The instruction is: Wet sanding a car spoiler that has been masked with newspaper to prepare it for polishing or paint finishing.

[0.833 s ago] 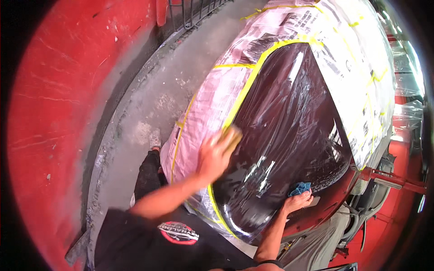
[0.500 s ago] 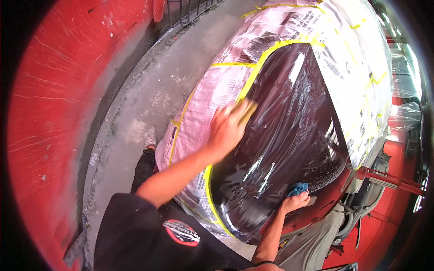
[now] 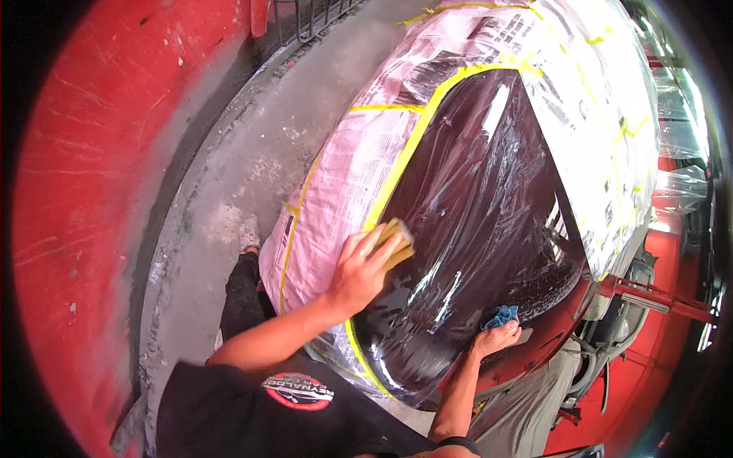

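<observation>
A dark, glossy car panel (image 3: 489,198) lies before me, wet and streaked with whitish film. My left hand (image 3: 363,271) is closed around a yellowish sponge block (image 3: 397,243) over the panel's left border. Whether the block touches the surface is hard to tell. Yellow masking tape (image 3: 397,164) runs along that border, and my wrist crosses it. Near the lower right of the panel, my right hand (image 3: 498,338) grips a crumpled blue cloth (image 3: 500,316). That hand rests at the panel's edge, with part of the cloth hidden in the fingers.
Printed masking paper (image 3: 336,191) under clear plastic covers the car around the panel. A red wall (image 3: 84,198) stands at left beyond a grey floor (image 3: 244,153). To the right are a red metal stand (image 3: 649,298) and loose car parts (image 3: 630,320).
My left hand has slid down and slightly left with the sponge block, along the taped border. My right hand and the blue cloth have hardly moved.
</observation>
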Demonstrator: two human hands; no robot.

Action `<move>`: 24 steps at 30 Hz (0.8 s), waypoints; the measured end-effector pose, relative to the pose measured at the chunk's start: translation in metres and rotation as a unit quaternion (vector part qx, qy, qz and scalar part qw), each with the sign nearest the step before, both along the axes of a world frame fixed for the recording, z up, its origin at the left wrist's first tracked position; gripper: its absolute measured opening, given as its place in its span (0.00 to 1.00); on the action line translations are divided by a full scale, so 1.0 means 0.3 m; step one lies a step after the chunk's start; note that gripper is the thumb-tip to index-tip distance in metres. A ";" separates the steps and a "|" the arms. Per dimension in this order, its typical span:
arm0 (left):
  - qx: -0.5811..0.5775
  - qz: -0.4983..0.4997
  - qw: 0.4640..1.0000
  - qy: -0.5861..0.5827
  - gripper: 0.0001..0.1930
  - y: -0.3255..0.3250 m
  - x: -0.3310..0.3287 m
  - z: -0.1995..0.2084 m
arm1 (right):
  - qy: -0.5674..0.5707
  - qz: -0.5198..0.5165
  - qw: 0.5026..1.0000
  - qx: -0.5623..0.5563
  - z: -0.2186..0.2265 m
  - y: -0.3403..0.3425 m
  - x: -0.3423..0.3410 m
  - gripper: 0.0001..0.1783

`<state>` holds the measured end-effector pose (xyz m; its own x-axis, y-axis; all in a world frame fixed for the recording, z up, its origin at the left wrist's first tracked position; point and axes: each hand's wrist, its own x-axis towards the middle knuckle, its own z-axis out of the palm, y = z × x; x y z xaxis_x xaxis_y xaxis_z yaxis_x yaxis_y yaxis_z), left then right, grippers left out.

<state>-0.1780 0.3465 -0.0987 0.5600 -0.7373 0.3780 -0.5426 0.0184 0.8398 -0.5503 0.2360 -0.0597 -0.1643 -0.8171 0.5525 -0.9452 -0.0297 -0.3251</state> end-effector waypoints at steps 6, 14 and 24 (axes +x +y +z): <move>-0.087 -0.016 0.995 -0.044 0.29 -0.386 0.335 0.096 | -0.037 0.046 0.998 0.007 -0.039 -0.026 0.030 0.32; -0.074 -0.080 0.994 -0.012 0.30 0.017 0.050 -0.031 | 0.010 -0.011 1.000 0.008 0.013 -0.006 0.018 0.34; -0.099 -0.060 0.993 -0.014 0.23 -0.357 0.226 -0.013 | 0.042 -0.012 0.999 0.006 -0.035 -0.027 -0.066 0.32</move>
